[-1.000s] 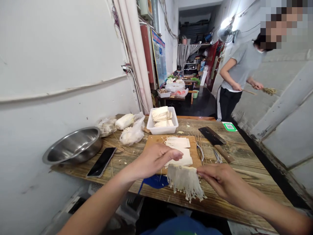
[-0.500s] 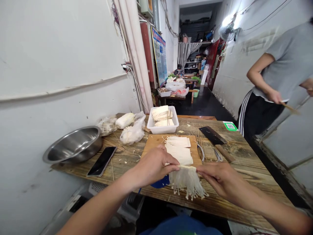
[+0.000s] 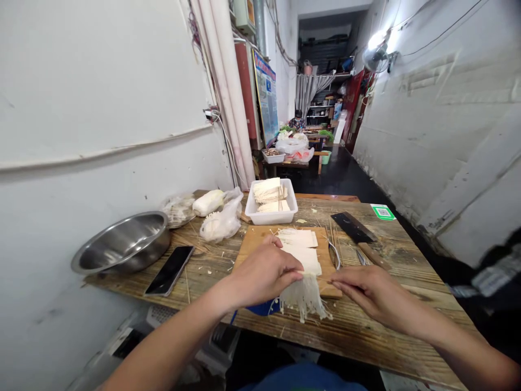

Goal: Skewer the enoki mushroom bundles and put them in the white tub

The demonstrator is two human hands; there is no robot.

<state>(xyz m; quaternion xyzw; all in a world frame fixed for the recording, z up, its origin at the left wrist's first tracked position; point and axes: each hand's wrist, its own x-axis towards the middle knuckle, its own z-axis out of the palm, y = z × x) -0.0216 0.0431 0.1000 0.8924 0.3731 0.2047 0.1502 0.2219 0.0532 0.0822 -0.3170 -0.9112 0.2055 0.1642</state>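
My left hand (image 3: 266, 271) pinches the top edge of a thin bunch of enoki mushrooms (image 3: 307, 297), whose stems and small caps hang down over the table's near edge. Between the bunch and my right hand (image 3: 366, 288) runs a thin bamboo skewer (image 3: 324, 279), held at its end by my closed right fingertips. Flat sheets of enoki (image 3: 301, 255) lie on the wooden cutting board (image 3: 254, 239) just beyond my hands. Part of the board is hidden by my left hand.
A white tub (image 3: 271, 217) of skewered enoki stands behind the board. To the right lie a cleaver (image 3: 354, 227), scissors (image 3: 361, 257) and loose skewers. On the left are a phone (image 3: 170, 270), a steel basin (image 3: 122, 239) and bagged mushrooms (image 3: 221, 224). A dark blurred shape shows far right.
My right hand has moved slightly away from the bunch, exposing more skewer. The hanging enoki have swung left and gathered narrower. The person in grey at the right has left that spot.
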